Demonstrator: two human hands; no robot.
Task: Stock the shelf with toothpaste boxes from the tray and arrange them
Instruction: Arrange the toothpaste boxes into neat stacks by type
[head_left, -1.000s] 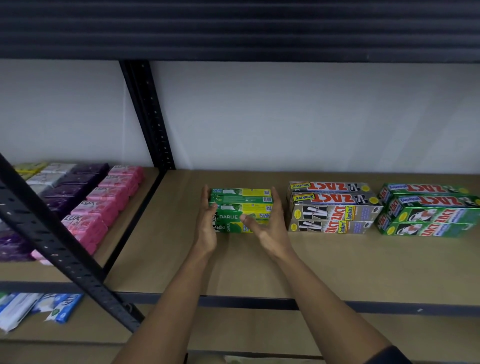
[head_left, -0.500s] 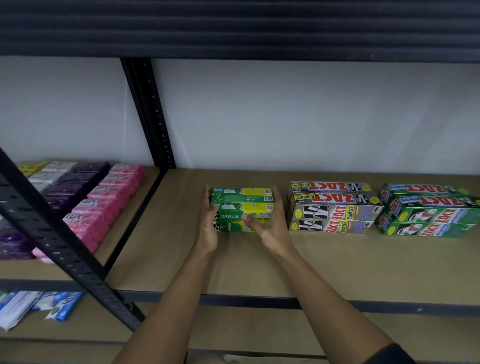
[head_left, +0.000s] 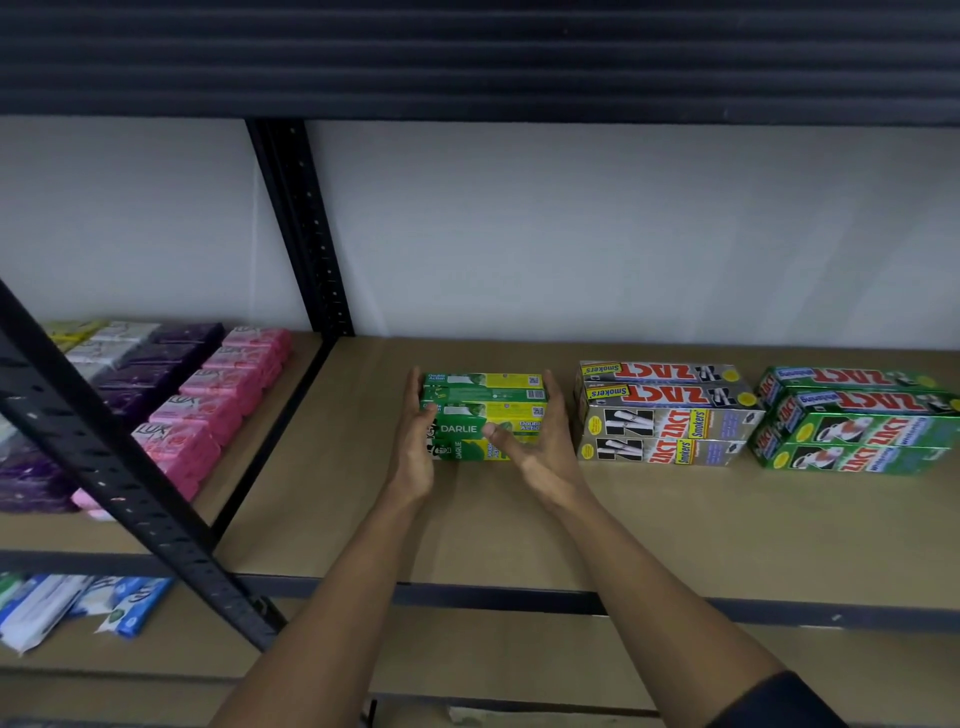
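On shelf (head_left: 519, 525), left of centre | Darlie stack (head_left: 485, 402) lies long axis left-right, along the shelf front | left hand (head_left: 415, 452) flat against its left end | right hand (head_left: 545, 452) flat against right end, thumb on front | both equally near

Green Darlie box stack (head_left: 485, 410) on wooden shelf (head_left: 675, 525), left hand (head_left: 415, 447) and right hand (head_left: 543, 441) pressed flat against its ends

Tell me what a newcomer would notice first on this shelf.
Two arms reach in from below, the left hand and right hand pressing the ends of a green Darlie toothpaste stack at mid-shelf. To its right stand grey Zact boxes, then green Zact boxes; pink soap bars fill the left bay.
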